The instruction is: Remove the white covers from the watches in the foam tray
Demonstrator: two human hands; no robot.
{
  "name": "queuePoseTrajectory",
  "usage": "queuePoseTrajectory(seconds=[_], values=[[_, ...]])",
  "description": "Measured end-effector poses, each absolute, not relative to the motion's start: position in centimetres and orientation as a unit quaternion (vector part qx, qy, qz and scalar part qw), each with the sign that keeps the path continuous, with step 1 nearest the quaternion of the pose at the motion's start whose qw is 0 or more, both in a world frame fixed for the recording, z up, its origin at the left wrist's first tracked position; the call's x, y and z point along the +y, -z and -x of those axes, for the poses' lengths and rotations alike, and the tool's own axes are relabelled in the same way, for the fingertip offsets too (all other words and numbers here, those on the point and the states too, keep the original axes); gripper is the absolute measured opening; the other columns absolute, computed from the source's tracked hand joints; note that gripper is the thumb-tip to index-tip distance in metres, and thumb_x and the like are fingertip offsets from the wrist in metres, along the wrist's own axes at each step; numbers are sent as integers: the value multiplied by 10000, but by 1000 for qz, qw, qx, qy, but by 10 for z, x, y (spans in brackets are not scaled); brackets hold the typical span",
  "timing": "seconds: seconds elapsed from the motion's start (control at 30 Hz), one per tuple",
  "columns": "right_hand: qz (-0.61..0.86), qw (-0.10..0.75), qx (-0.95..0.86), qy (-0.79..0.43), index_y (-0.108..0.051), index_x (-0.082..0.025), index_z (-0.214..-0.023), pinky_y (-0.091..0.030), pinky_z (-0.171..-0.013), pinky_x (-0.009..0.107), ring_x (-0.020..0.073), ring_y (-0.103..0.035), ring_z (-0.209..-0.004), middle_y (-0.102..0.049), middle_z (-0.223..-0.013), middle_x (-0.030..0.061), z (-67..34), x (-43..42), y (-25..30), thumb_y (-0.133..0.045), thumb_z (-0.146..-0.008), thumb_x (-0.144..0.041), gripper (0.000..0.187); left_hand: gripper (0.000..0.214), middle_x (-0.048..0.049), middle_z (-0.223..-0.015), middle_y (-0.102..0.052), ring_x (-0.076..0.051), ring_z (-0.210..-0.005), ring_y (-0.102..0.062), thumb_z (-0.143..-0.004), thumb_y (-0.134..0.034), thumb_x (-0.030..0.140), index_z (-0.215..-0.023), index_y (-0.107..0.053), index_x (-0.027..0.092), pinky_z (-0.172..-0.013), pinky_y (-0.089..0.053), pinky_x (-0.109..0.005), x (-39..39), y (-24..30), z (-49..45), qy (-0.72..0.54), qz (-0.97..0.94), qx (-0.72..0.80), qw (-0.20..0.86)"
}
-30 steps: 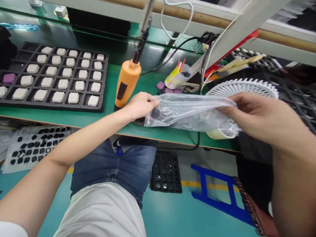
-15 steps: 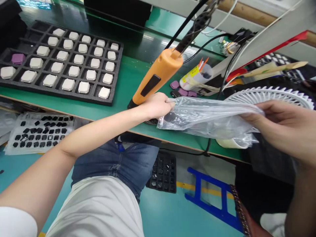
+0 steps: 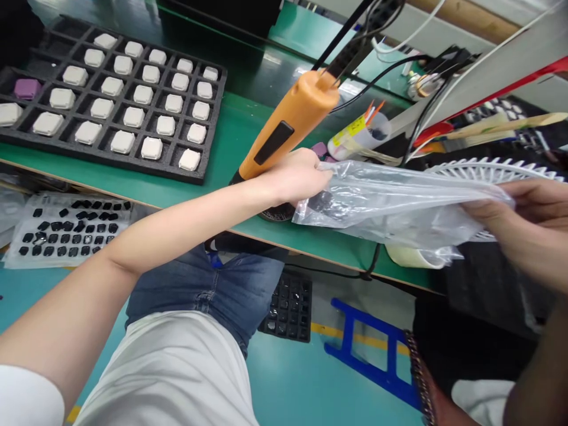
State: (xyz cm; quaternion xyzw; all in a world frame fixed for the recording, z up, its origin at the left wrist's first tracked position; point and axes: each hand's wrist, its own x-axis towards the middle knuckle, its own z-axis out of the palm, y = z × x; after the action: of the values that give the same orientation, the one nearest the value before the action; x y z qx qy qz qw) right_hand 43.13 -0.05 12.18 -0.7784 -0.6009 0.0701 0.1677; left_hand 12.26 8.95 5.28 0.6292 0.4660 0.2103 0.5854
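Note:
My left hand (image 3: 295, 177) and my right hand (image 3: 528, 219) pinch opposite ends of a clear plastic bag (image 3: 394, 207), held taut above the green bench. A dark item (image 3: 320, 202) shows through the film near my left hand. Just behind that hand lies an orange electric screwdriver (image 3: 288, 121), hanging from a cable. A white slotted fan grille (image 3: 492, 171) sits beyond my right hand, partly hidden by the bag. Below the bag is a pale roll of tape (image 3: 412, 257).
A black foam tray (image 3: 208, 142) holds several white square parts and a purple one. A pen cup (image 3: 359, 133) and purple pieces (image 3: 319, 149) stand on the bench. Below lie a plastic tray of black parts (image 3: 66, 231), a black tray (image 3: 288, 307) and a blue frame (image 3: 368, 361).
Both hands have shifted right in view and the bag is stretched flatter. The bench scene has also slid, as my head turned.

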Motion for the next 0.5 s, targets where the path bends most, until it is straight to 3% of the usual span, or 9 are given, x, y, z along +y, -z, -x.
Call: queuePoseTrajectory(seconds=[0.17, 0.3, 0.5], values=[[784, 120, -598, -115, -715, -156, -1027, -410, -518, 173, 77, -579, -633, -694, -897, 94, -430, 1, -118, -593, -566, -1058, 1020, 267, -86, -756, -681, -211, -742, -709, -941, -612, 327, -826, -693, 100, -872, -610, -427, 88, -45, -123, -185, -623, 474, 594], [777, 176, -596, -100, -704, -172, -1054, -445, -549, 173, 73, -587, -675, -698, -972, 108, -438, 1, -116, -648, -567, -1020, 980, 220, -89, -748, -662, -232, -752, -713, -926, -601, 272, -837, -693, 94, -886, -614, -487, 89, -53, -124, -194, -624, 466, 596], [778, 188, -590, -103, -699, -173, -1068, -468, -584, 183, 78, -605, -713, -694, -1010, 132, -439, 1, -118, -661, -574, -1007, 970, 172, -67, -732, -634, -206, -860, -708, -907, -617, 237, -853, -691, 92, -942, -624, -446, 91, -63, -121, -210, -616, 461, 603]])
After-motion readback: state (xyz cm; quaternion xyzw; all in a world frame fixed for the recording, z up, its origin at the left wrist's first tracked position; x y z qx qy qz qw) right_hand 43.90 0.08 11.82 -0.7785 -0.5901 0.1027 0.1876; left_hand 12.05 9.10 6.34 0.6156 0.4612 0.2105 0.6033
